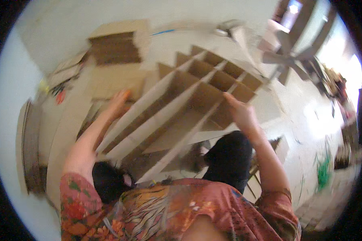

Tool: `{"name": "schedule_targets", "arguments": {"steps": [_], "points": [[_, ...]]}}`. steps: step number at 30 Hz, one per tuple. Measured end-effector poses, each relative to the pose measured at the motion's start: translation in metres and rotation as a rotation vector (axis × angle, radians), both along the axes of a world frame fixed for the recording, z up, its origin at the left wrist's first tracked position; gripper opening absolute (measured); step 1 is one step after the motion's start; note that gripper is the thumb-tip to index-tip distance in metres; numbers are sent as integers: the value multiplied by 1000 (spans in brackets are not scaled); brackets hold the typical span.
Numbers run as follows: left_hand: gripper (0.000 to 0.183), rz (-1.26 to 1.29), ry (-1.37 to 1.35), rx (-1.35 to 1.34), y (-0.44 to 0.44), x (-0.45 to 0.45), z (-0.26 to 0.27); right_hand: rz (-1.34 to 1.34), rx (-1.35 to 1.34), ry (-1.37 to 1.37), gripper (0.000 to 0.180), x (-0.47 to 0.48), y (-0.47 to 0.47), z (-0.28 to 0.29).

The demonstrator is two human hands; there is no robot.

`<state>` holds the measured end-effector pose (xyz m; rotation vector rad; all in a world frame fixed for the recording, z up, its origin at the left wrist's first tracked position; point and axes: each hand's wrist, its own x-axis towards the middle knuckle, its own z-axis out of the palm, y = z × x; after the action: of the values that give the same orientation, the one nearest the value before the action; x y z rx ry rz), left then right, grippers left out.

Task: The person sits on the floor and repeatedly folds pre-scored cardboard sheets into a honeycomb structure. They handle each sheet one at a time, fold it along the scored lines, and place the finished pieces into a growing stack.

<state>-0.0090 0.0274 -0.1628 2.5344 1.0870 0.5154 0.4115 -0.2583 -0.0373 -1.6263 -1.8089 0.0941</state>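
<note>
A cardboard partition grid of interlocking strips lies tilted before me, its long strips running down to the lower left and its crossed cells at the upper right. My right hand grips the grid's right side, thumb on a strip's edge. My left hand is at the grid's left side, over a flat cardboard piece; blur and the strips hide its fingertips, so I cannot tell whether it holds anything.
A stack of cardboard pieces stands at the upper left. Another stack is by the left wall. A red-handled tool lies near it. A fan stands at the upper right, and green strands lie on the right floor.
</note>
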Motion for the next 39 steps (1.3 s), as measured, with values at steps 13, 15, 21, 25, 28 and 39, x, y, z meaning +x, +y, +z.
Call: {"name": "schedule_targets", "arguments": {"steps": [13, 15, 21, 25, 28, 39], "points": [[27, 134, 386, 38, 30, 5, -4, -271, 276, -64, 53, -20, -29, -6], [22, 234, 255, 102, 36, -9, -2, -286, 428, -36, 50, -27, -43, -2], [22, 255, -378, 401, -36, 7, 119, -228, 521, 235, 39, -46, -71, 1], [33, -5, -478, 666, -124, 29, 191, -58, 340, 664, 34, -75, -72, 17], [41, -244, -680, 306, -214, 69, 206, 182, -79, 1342, 46, -98, -84, 43], [32, -251, -498, 453, -307, 35, 167, -36, 307, 1205, 21, -74, -85, 24]]}}
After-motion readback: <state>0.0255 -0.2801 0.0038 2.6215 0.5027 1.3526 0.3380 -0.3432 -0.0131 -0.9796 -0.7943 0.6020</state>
